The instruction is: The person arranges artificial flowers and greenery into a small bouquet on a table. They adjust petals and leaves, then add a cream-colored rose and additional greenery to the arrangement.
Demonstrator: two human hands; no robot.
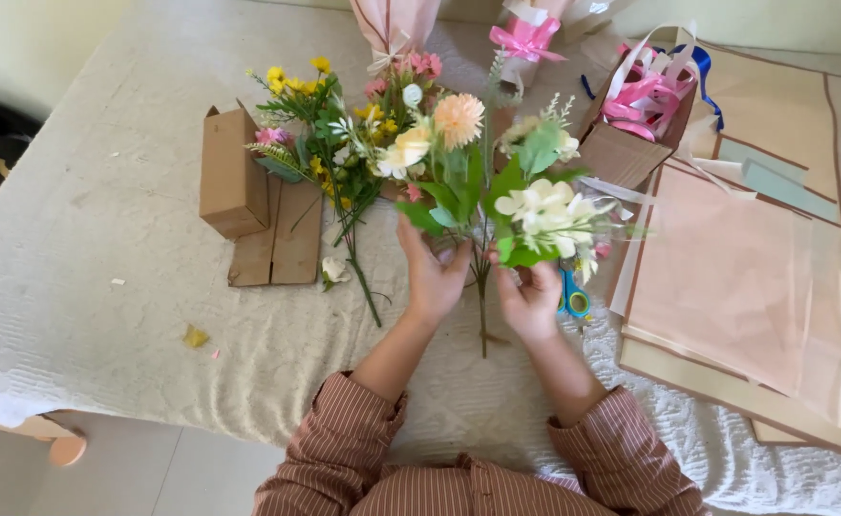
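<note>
From up here I see my left hand (433, 272) closed around the green stems of a small bunch topped by a peach pompom-shaped artificial flower (459, 118) and a cream rose-like bloom (409, 148), held upright over the tabletop (105, 248), which is covered in a pale textured cloth. My right hand (531, 298) sits just beside it, fingers (514, 279) pinched on the stem of a white-blossomed artificial sprig with broad green leaves (546, 212); the two bunches touch at the leaves. Under the right hand lie blue-handled scissors (573, 296) (mostly hidden by the hand). To the left, a loose pile of yellow and pink artificial flowers (320, 134) rests on the cloth beside an open brown cardboard box (232, 172) and its flattened flaps. At right are stacked sheets of sheer pink and tan wrapping paper (735, 277), and above them a cardboard box of pink and blue ribbons (645, 96). Striped brown sleeves (344, 430) cover both forearms
</note>
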